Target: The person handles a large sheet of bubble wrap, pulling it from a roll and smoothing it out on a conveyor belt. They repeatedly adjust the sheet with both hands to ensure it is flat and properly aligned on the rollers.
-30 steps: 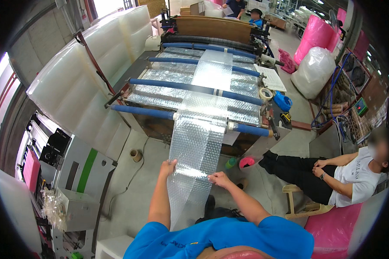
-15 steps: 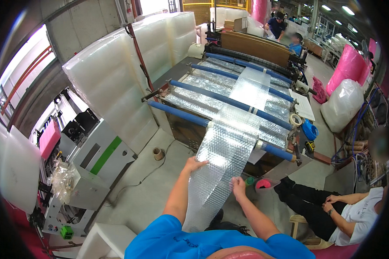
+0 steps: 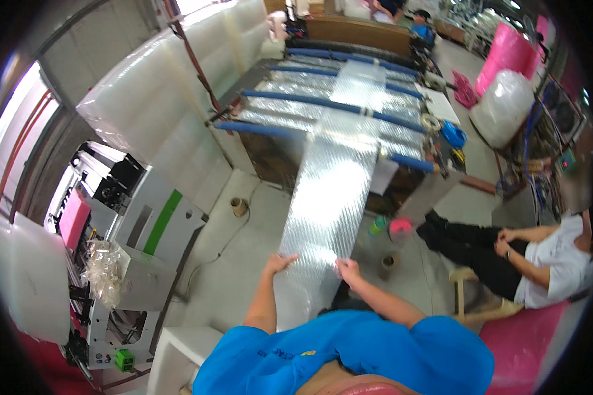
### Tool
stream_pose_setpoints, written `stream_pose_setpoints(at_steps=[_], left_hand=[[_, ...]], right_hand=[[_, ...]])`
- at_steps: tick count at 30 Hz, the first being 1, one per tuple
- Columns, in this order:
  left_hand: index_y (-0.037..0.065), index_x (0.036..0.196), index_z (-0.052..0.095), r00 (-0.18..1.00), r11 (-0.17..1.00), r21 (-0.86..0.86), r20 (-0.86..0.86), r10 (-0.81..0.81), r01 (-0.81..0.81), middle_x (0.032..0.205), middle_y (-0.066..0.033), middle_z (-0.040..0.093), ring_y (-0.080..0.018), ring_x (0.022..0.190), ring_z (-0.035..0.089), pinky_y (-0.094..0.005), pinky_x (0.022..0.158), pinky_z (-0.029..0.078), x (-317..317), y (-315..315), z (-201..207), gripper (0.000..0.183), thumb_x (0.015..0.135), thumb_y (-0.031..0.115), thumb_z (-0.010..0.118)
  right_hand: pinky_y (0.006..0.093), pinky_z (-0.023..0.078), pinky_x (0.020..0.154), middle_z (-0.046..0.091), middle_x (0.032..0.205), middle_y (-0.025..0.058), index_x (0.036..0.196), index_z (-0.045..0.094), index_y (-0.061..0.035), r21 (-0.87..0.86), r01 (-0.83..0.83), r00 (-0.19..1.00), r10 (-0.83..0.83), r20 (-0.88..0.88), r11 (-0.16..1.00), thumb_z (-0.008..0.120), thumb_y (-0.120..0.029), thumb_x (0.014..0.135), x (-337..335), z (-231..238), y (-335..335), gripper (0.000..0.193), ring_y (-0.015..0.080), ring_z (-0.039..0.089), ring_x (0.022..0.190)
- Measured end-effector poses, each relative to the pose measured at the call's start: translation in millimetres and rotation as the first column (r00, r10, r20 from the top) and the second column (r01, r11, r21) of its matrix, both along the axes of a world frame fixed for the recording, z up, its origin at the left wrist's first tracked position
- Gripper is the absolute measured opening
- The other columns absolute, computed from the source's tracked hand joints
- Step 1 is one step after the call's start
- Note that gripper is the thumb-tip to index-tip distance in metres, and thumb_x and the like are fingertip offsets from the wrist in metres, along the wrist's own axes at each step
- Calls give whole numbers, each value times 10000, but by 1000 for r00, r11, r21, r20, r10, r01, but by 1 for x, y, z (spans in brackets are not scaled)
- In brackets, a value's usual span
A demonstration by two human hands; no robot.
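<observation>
A long strip of clear bubble wrap [image 3: 329, 197] runs from the blue rollers [image 3: 263, 129] of a machine down toward my body. My left hand [image 3: 282, 262] grips the strip's left edge, with the thumb lying on top. On the opposite edge, my right hand [image 3: 348, 270] pinches the film between thumb and fingers. Between the rollers and my hands the strip is stretched fairly flat and shines brightly. Its lower end passes below my hands in front of my blue shirt, where part is hidden.
A grey machine with a green stripe [image 3: 163, 222] stands at left, near large wrapped foam stacks [image 3: 158, 99]. Cardboard cores [image 3: 238, 207] and a green bottle [image 3: 377, 225] are on the floor. To the right, a person in a white shirt [image 3: 553, 257] sits on a chair.
Both hands have come closer to my body, drawing the bubble wrap with them. More of the strip now spans between the rollers and my hands. The view has shifted.
</observation>
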State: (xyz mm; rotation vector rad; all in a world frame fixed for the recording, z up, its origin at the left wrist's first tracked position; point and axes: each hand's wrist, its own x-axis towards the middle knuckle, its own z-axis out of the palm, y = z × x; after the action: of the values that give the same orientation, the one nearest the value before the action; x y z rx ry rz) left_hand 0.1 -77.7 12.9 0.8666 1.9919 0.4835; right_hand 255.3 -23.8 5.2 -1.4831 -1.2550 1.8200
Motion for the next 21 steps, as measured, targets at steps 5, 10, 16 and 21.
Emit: stream_pose_setpoints(at_steps=[5, 10, 16, 21], left_hand=[[-49, 787, 554, 955, 900, 322, 131, 266, -295, 679, -112, 581, -183, 592, 551, -299, 551, 427, 10, -44, 49, 442, 613, 345, 655], [-48, 822, 554, 939, 784, 539, 38, 341, -307, 716, -115, 585, -162, 644, 545, -286, 604, 420, 11, -54, 89, 399, 637, 294, 640], [-42, 853, 512, 962, 833, 482, 115, 248, -273, 774, -116, 581, -176, 676, 555, -279, 618, 428, 12, -56, 124, 431, 593, 254, 685], [-46, 896, 487, 967, 876, 412, 78, 241, -251, 798, -132, 579, -190, 707, 562, -297, 625, 443, 10, -55, 89, 547, 529, 279, 730]], right_hand=[[220, 354, 404, 502, 609, 30, 764, 508, -16, 25, 2, 991, 2, -135, 1000, 487, -224, 790, -1, 39, -23, 210, 89, 444, 475], [218, 361, 431, 492, 628, 16, 731, 504, -39, 51, 23, 943, -5, -333, 998, 487, -256, 792, -4, 87, -40, 226, 87, 450, 524], [213, 353, 438, 477, 607, 3, 719, 498, -60, 45, 33, 938, -16, -346, 998, 483, -299, 790, -3, 105, -43, 250, 82, 437, 515], [207, 364, 433, 502, 633, 5, 757, 495, -69, -50, -88, 976, 76, -204, 995, 491, -300, 784, 0, 93, -36, 233, 77, 457, 522]])
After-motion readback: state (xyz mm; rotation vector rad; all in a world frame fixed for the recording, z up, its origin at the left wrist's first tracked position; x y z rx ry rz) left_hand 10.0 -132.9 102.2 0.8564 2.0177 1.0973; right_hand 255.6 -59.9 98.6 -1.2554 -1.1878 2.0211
